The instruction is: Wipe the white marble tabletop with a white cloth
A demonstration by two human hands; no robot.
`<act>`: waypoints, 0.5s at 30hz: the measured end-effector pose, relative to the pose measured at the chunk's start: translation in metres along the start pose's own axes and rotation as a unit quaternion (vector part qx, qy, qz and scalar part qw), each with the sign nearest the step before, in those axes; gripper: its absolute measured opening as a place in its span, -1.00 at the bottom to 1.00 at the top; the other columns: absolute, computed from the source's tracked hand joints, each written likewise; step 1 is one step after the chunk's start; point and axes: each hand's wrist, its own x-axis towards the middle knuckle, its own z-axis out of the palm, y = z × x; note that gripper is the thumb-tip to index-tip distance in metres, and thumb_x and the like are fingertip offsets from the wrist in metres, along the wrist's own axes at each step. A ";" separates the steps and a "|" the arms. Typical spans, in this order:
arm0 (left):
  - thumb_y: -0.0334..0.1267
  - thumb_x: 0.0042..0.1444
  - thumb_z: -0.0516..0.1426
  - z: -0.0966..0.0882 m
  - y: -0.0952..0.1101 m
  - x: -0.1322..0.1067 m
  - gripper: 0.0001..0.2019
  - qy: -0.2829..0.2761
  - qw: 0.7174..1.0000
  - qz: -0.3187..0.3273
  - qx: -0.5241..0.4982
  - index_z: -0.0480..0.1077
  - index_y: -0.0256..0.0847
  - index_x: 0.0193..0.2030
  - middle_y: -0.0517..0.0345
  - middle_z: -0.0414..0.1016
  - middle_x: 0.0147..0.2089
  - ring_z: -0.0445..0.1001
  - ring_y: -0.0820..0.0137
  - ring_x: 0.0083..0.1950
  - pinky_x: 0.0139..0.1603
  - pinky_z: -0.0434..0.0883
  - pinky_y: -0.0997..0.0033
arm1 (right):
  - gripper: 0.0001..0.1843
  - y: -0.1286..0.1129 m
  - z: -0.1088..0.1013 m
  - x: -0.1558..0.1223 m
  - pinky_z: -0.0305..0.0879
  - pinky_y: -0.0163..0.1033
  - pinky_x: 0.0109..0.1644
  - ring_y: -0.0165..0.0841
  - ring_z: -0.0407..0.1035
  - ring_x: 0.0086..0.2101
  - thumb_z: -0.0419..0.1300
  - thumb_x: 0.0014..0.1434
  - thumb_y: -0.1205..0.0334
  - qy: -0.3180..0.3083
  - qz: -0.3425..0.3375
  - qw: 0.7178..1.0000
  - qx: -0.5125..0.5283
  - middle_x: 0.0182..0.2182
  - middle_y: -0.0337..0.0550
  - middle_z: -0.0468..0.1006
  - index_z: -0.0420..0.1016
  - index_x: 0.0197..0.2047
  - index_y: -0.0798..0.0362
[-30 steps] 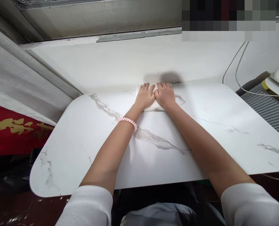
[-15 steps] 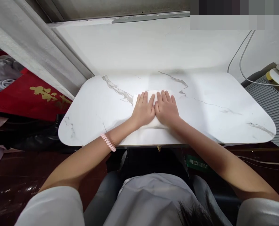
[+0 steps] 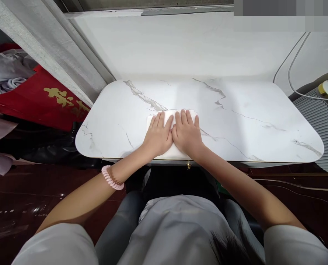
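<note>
A white cloth lies flat on the white marble-patterned tabletop, close to its front edge. My left hand rests palm down on the cloth's left part, fingers stretched out. Beside it, my right hand presses flat on the right part, its fingers spread forward. The two thumbs meet near the middle of the cloth. Much of the cloth is hidden beneath both hands. A pink coil band circles my left wrist.
Behind the tabletop stands a white wall. A red bag with gold characters hangs at the left beside a grey post. At the right are a ribbed grey cabinet and cables. A small gold knob sits under the front edge.
Both hands have slid the cloth leftward and a little towards me across the tabletop. The camera view has shifted slightly.
</note>
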 end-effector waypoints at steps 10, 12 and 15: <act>-0.27 0.38 -0.16 -0.009 -0.096 0.115 -0.45 -0.020 1.000 -0.001 0.011 0.08 -0.29 0.48 -0.17 -0.02 0.56 -0.09 0.11 0.58 0.54 -0.11 -0.07 | -0.46 -0.013 0.029 0.133 -0.11 0.25 0.41 0.02 0.00 0.40 -0.16 0.40 0.27 0.051 0.032 0.997 0.058 0.38 0.32 0.22 0.25 0.33 0.33; -0.25 0.39 -0.17 -0.010 -0.110 0.137 -0.45 -0.026 1.000 -0.002 0.008 0.08 -0.28 0.48 -0.14 -0.03 0.57 -0.10 0.13 0.58 0.54 -0.11 -0.06 | -0.48 -0.013 0.034 0.158 -0.12 0.26 0.41 0.01 0.01 0.39 -0.15 0.40 0.27 0.064 0.041 0.995 0.067 0.37 0.32 0.24 0.28 0.31 0.31; -0.23 0.39 -0.18 -0.011 -0.125 0.162 -0.45 -0.024 1.000 0.002 0.000 0.09 -0.26 0.48 -0.11 -0.03 0.57 -0.08 0.13 0.58 0.54 -0.11 -0.07 | -0.49 -0.012 0.039 0.186 -0.13 0.24 0.41 -0.01 0.02 0.38 -0.15 0.39 0.29 0.069 0.050 0.994 0.068 0.35 0.31 0.26 0.30 0.29 0.30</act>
